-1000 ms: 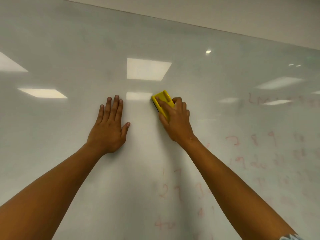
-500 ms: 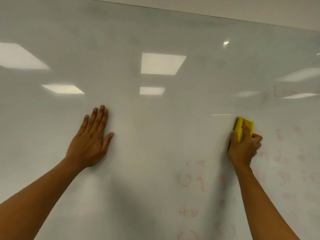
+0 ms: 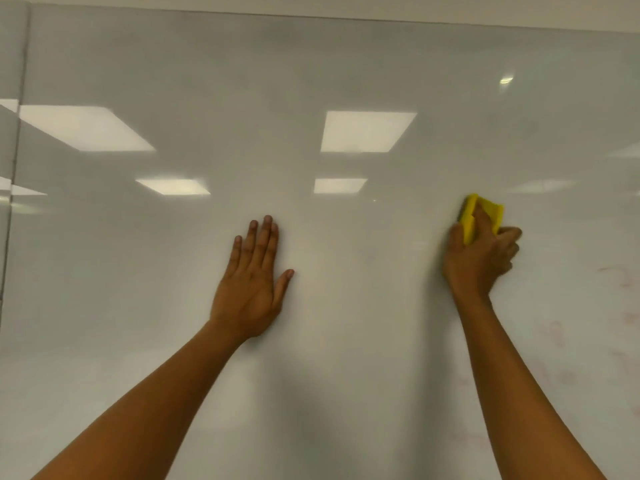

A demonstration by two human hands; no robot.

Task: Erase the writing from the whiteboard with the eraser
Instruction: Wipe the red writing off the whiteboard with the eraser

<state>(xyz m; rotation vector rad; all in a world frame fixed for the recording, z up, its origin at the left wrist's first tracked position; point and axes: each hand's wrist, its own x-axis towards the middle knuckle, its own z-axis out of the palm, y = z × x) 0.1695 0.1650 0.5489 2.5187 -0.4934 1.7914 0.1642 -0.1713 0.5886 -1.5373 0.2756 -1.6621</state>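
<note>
**While red marks remain at the right, the eraser has to travel that way**

Though most of the board in view looks wiped, I judge the job unfinished: faint red writing [image 3: 620,278] lingers on the whiteboard [image 3: 346,64] at the far right edge, running from about the level of the wrist down toward the lower right. It is too pale and blurred for me to read; I can make out strokes that might be digits, nothing surer. I see no brand or label on anything.

The yellow eraser [image 3: 469,220] sits against the board in the upper right, its long axis close to upright with a slight lean. My right hand [image 3: 481,258] is wrapped over it from below, one finger laid along its back and the others curled round its right side, so it is firmly held. The remaining writing lies to the right of this grip and below it, well apart from the eraser, so I reckon the next stroke calls for a sweep rightward and down, with the long edge broadside to the travel.

My left hand [image 3: 252,282] lies flat on the board, fingers straight and pointing up, holding nothing. It is well left of the eraser and farther from the marks, so the right hand is the nearer one.

Reflections of ceiling lights [image 3: 365,131] gleam across the glossy surface and could mask pale residue.
</note>
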